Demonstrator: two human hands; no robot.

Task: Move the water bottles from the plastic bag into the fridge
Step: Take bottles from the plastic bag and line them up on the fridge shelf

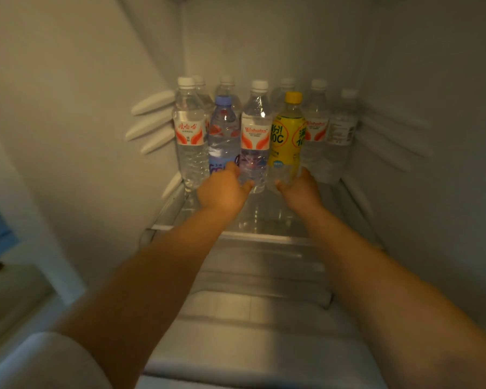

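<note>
Both arms reach deep into the fridge. The left hand (222, 189) curls around the base of the blue-capped bottle (223, 136), the right hand (299, 186) around the yellow bottle (288, 133) — low grips, likely to seat them upright on the glass shelf (267, 220) among the water bottles (190, 136).

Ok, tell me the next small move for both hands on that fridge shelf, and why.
Probably let go and draw both hands back. The left hand grips the blue-capped bottle low down and the right hand grips the yellow-capped bottle; both bottles stand upright on the glass shelf, in line with the clear bottles beside them, so they look placed.
</note>
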